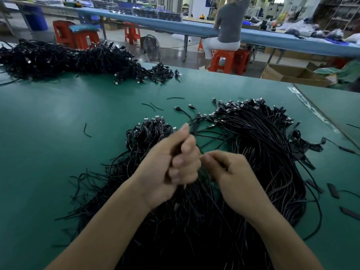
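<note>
At the near middle of a green surface, my two bare hands meet above a wide heap of black cables. The left hand is clenched with the thumb pointing up and away. Its grip is wrapped round a cable, which shows as a dark strip inside the fist. The right hand sits just beside it on the right. Its thumb and forefinger are pinched on what looks like the thin free end of that same cable, though motion blur leaves me unsure.

So the cable lies in the left hand. Its loose length leads right and toward me, running roughly far to near under the hands until it is lost in the heap. The right hand is the nearer one to that loose length. I judge the next move, a wrap or a pull, turns on the right hand drawing the strand across to the left fist.

Just beyond the left hand lies a cluster of coiled cables, plugs upward. Short black ties are scattered farther out. A second big tangle of cables fills the far left.

Past the surface's edge is a workshop. A person sits with back turned on an orange stool at a long blue surface. Open cardboard boxes stand on the floor to the right.
</note>
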`<state>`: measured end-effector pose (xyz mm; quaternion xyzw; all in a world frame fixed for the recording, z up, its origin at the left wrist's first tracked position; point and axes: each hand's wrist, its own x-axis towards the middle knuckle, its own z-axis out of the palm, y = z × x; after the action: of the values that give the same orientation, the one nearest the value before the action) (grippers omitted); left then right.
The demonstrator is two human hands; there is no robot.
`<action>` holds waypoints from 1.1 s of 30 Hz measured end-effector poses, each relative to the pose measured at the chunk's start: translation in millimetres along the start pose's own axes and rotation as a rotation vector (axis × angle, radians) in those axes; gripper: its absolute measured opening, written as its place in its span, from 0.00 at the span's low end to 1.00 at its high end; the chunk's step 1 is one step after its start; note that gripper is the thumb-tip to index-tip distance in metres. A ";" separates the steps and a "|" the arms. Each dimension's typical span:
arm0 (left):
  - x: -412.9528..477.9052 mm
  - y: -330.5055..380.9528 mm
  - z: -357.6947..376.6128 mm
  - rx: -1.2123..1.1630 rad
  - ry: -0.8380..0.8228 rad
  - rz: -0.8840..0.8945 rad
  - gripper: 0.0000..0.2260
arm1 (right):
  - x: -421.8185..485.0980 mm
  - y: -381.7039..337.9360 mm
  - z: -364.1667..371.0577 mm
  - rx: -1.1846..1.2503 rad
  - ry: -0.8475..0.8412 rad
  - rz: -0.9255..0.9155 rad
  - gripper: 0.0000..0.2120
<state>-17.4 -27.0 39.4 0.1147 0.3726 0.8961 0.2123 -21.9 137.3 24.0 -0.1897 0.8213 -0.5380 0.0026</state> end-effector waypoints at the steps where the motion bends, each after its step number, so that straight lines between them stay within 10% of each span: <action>1: 1.4 1.0 -1.4 -0.039 0.049 0.075 0.21 | -2.8 0.4 1.5 -0.049 -0.074 0.015 0.12; 5: 6.7 -4.6 -11.6 0.166 0.215 0.316 0.19 | -11.1 -6.8 -0.9 -0.150 -0.268 -0.011 0.11; 10: 0.5 -18.5 -14.7 1.069 0.370 0.334 0.18 | -5.8 -21.7 -18.1 -0.205 -0.175 -0.131 0.09; 16: -12.4 -15.3 1.6 0.545 0.126 -0.027 0.28 | 7.2 -23.9 -20.5 0.104 0.064 -0.190 0.08; 23: -7.0 5.3 -0.9 -0.125 -0.010 0.113 0.19 | -2.9 -5.8 10.5 -0.028 -0.118 -0.009 0.14; 29: 2.5 -11.8 -20.5 0.586 0.331 0.436 0.18 | -13.9 -10.2 7.6 -0.300 -0.357 -0.011 0.12; 33: -1.0 -15.6 -22.2 1.102 0.366 0.285 0.19 | -10.9 -18.5 -9.5 -0.348 -0.279 -0.112 0.11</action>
<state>-20.0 -31.4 12.7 0.1004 0.7941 0.5956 -0.0683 -8.0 142.6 42.2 -0.3050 0.8816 -0.3563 0.0536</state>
